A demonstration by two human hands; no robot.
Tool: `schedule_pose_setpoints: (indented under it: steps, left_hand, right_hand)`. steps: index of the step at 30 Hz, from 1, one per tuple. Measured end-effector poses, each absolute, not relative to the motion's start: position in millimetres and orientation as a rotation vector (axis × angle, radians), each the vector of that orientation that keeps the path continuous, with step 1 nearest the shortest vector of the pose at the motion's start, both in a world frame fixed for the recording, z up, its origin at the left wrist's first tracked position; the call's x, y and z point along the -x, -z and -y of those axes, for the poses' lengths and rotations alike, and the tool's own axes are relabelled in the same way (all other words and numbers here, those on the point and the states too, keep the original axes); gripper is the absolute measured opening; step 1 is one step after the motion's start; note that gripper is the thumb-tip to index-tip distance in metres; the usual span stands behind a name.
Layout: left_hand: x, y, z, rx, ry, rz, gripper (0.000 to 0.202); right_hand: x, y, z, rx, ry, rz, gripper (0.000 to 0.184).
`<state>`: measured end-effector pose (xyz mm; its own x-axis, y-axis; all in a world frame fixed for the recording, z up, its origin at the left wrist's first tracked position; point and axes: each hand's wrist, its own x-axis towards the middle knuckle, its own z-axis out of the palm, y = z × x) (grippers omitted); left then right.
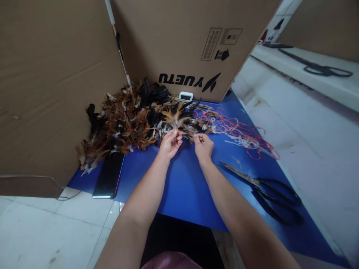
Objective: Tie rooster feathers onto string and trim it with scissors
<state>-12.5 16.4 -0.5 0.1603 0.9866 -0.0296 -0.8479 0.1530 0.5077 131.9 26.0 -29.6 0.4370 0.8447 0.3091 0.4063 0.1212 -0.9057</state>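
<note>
Near frame centre, the tan feather tuft (176, 116) points upward from the left hand (170, 145), which pinches its base; the right hand (204, 147), farther rightward, has fingertips drawn together, any thread between them too fine to confirm.

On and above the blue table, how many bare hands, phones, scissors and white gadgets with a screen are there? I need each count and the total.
Hands: 2 (left hand and right hand)
Phone: 1
Scissors: 1 pair
White gadget: 1
Total: 5

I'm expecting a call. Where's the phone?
In the head view, the phone lies at left on the blue table, by the near edge of the feathers.
</note>
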Motion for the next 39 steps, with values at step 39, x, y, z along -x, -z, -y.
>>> schedule_pose_setpoints:
  steps: [39]
  left_hand:
    - [7,-1,-14,-0.442,-1.314,-0.473,0.013]
  right_hand:
    - [-178,-1,26,1.185,-0.856,0.825,0.038]
